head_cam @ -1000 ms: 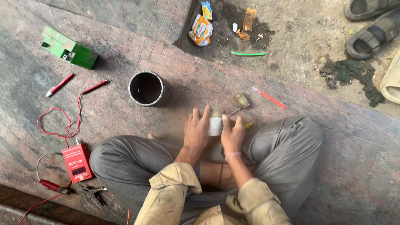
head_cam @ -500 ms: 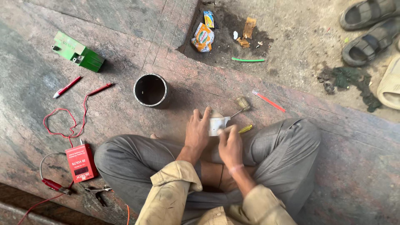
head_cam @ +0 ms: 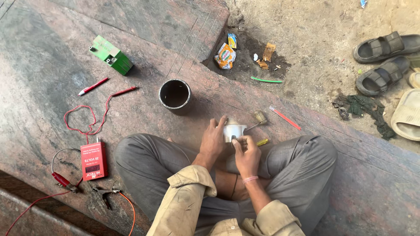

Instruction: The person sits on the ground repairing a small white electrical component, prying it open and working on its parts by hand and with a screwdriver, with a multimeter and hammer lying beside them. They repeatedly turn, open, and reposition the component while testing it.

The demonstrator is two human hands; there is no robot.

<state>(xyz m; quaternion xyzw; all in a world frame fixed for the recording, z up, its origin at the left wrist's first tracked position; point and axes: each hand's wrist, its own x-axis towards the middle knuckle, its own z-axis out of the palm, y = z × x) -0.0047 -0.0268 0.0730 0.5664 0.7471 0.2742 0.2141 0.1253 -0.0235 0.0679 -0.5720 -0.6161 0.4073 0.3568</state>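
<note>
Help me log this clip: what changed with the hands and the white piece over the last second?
The right hand slid off the side of the small white cylinder and drew back toward the body, fingertips now at its near edge. The left hand kept steadying it from the left. The dark cup, red meter and green box lie as before.
</note>
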